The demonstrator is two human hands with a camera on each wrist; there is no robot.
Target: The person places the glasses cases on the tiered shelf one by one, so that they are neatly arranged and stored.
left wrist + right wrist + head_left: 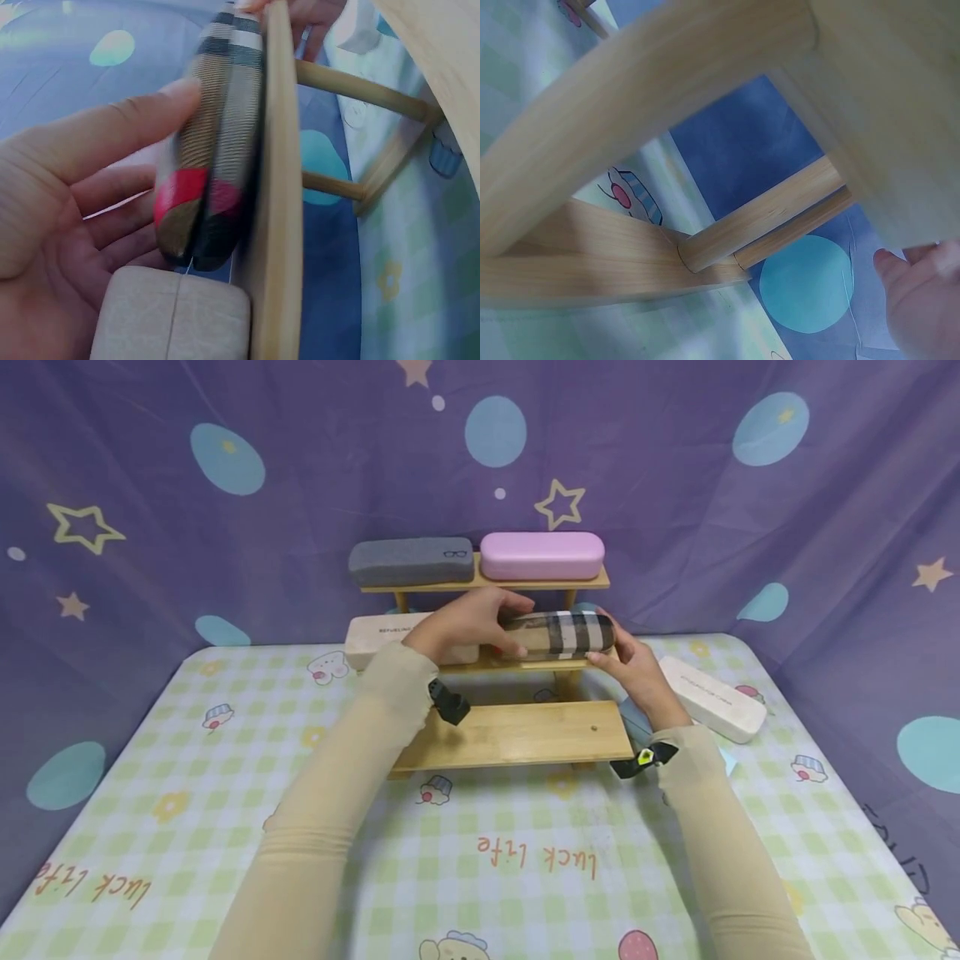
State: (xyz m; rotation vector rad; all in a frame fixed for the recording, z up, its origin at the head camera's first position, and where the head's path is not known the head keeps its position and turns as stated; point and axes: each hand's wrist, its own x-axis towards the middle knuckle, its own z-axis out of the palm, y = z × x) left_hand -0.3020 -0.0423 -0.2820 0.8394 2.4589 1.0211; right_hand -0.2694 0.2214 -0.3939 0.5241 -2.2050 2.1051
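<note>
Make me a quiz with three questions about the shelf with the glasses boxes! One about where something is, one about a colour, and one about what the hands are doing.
1. Where is the plaid case?
A. on the middle shelf
B. on the top shelf
C. on the tablecloth

2. What colour is the case beside the grey case on the top shelf?
A. green
B. pink
C. black

3. What are the hands doing with the plaid case?
A. neither touches it
B. only one touches it
C. both are on it, one at each end

Answers:
1. A, it lies on the middle step of the wooden rack, next to a beige case.
2. B, the head view shows it pink.
3. C, the left hand covers its left end and the right hand is at its right end.
</note>
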